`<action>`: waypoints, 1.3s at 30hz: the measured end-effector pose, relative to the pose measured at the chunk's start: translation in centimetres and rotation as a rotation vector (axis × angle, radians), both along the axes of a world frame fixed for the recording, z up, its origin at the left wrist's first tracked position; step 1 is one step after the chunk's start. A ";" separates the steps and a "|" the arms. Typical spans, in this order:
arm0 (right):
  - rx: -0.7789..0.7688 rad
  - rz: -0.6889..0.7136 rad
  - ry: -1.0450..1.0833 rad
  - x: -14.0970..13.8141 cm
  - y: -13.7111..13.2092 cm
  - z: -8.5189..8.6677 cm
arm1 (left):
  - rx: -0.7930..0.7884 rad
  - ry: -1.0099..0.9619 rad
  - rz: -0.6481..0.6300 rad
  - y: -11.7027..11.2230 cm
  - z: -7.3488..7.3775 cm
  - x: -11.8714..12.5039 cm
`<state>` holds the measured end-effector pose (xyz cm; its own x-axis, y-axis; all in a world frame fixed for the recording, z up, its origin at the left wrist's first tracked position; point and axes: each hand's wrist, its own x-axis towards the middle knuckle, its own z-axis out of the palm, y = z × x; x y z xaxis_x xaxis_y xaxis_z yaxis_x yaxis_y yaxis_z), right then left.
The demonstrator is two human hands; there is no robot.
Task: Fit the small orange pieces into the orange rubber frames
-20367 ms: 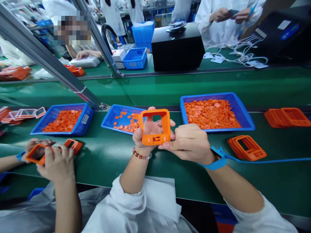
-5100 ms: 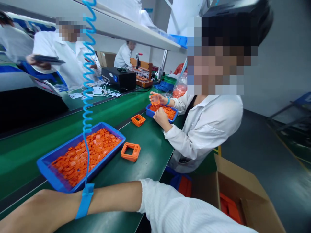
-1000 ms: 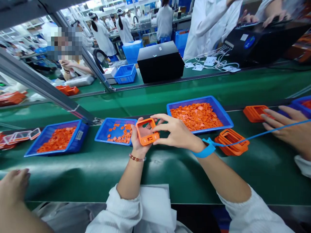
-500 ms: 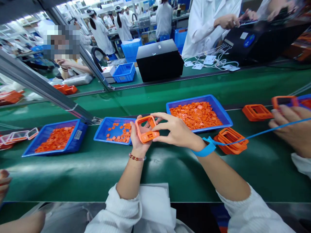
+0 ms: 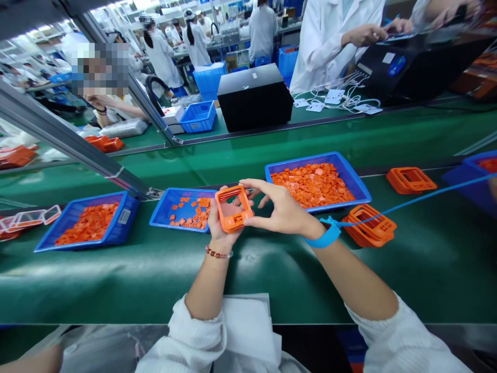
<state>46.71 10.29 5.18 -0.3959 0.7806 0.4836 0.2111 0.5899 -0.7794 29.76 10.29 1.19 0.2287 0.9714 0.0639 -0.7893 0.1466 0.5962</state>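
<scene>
An orange plastic frame (image 5: 234, 224) with a square opening is held up over the near edge of the small-parts trays. My left hand (image 5: 222, 239) is closed around it from the left and below, thumb along its left side. My right hand (image 5: 285, 210) grips its right side, the thumb at the lower right corner and the index finger at the top edge. Layered edges show along the frame, but whether several are stacked I cannot tell. Just left is a blue tray (image 5: 158, 219) with scattered small orange pieces. A stack of orange frames (image 5: 375, 233) lies right of my right wrist.
A fuller blue tray (image 5: 363, 194) of small orange pieces stands behind my right hand, another blue tray (image 5: 130, 207) to the left. More orange frames (image 5: 410, 180) sit at the right. A blue cord (image 5: 423, 198) runs from my right wristband. Co-workers sit across the green bench.
The frame has turned a little in my hands, and my right fingers have shifted along its edge. At the right, a co-worker's hand with an orange frame has left the view.
</scene>
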 end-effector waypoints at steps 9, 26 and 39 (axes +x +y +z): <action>-0.180 0.075 0.209 0.0 0.3 -0.2 | -0.089 0.008 0.085 -0.3 0.7 0.4; 0.297 -0.099 -0.172 -0.5 -0.5 0.5 | -0.162 0.033 0.205 0.4 1.5 0.3; 0.477 0.013 -0.674 -0.8 0.7 3.1 | -0.397 0.413 0.260 -0.4 5.0 1.1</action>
